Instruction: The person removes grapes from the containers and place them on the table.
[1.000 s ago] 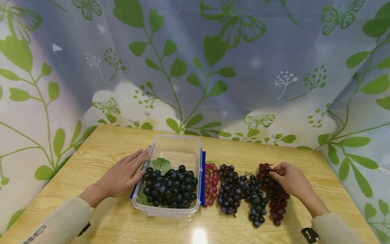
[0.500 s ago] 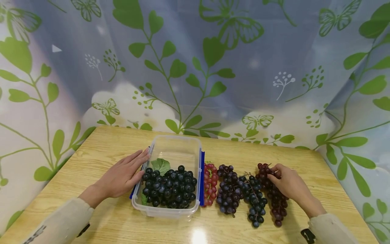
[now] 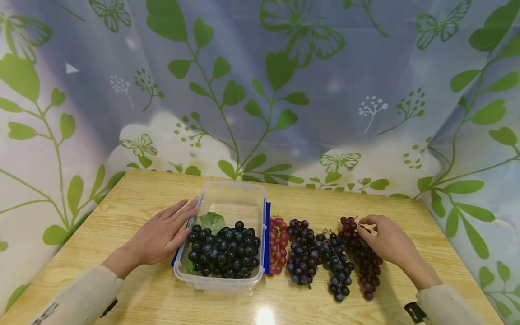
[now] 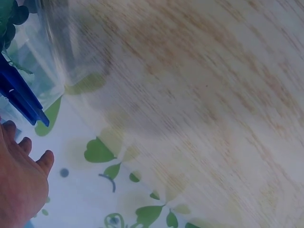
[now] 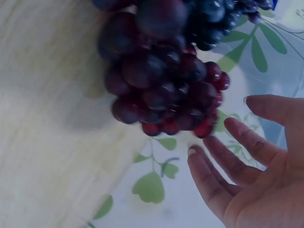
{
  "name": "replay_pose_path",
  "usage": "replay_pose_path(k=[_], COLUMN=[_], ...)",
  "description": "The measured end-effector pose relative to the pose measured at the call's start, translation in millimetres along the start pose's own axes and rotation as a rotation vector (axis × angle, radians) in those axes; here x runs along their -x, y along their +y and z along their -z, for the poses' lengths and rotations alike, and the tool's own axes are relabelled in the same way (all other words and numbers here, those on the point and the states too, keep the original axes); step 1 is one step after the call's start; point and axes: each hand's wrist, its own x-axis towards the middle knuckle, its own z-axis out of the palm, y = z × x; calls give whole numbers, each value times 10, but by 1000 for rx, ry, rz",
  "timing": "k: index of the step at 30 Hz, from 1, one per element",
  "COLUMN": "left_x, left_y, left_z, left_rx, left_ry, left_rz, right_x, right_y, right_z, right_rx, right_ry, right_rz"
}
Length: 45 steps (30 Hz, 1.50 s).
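A dark red bunch of grapes (image 3: 367, 266) lies at the right end of a row of bunches. My right hand (image 3: 392, 239) hovers at its upper stem end; in the right wrist view its fingers (image 5: 232, 164) and thumb are spread, with nothing between them. Flat against the left side of a clear plastic box (image 3: 233, 184) rests my left hand (image 3: 158, 237), fingers straight. The lidless box holds a large black bunch of grapes (image 3: 227, 250) with a green leaf (image 3: 213, 221). Only part of the left hand shows in the left wrist view, beside a blue clip (image 4: 21, 92).
Right of the box lie a bright red bunch (image 3: 278, 248), a purple bunch (image 3: 301, 257) and a blue-black bunch (image 3: 337, 264), close together. A blue clip flap (image 3: 266, 239) hangs out on the box's right side. A patterned cloth (image 3: 325, 90) hangs behind the wooden table (image 3: 138, 194).
The right hand's thumb and fingers have parted from the dark red bunch's stem, which they pinched half a second ago. The left hand stays against the box. The head view has shifted slightly.
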Motion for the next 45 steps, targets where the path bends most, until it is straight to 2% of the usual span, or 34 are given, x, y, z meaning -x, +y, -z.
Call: replay_pose_path(k=[5, 12, 17, 24, 31, 37, 41, 45], left_x=[10, -4, -18, -22, -14, -11, -12, -14], left_y=[3, -10, -10, -7, -12, -2, 0, -13], left_z=[20, 31, 46, 51, 30, 32, 31, 36], left_rx=[6, 4, 17, 19, 26, 36, 29, 32], left_ry=[-16, -34, -29, -28, -26, -34, -33, -28], left_rz=[17, 11, 6, 5, 9, 22, 18, 15], right_x=[-17, -19, -18, -36, -117, -182, -209, -244], right_y=[-52, -140, -302, -696, -1165, -1563, -1775, -1954], right_z=[93, 142, 113, 58, -81, -231, -307, -363], right_rx=[55, 188, 251, 228, 242, 214, 230, 256], right_ry=[63, 51, 33, 6, 0, -31, -44, -89], right_rz=[39, 113, 151, 181, 298, 383, 436, 496])
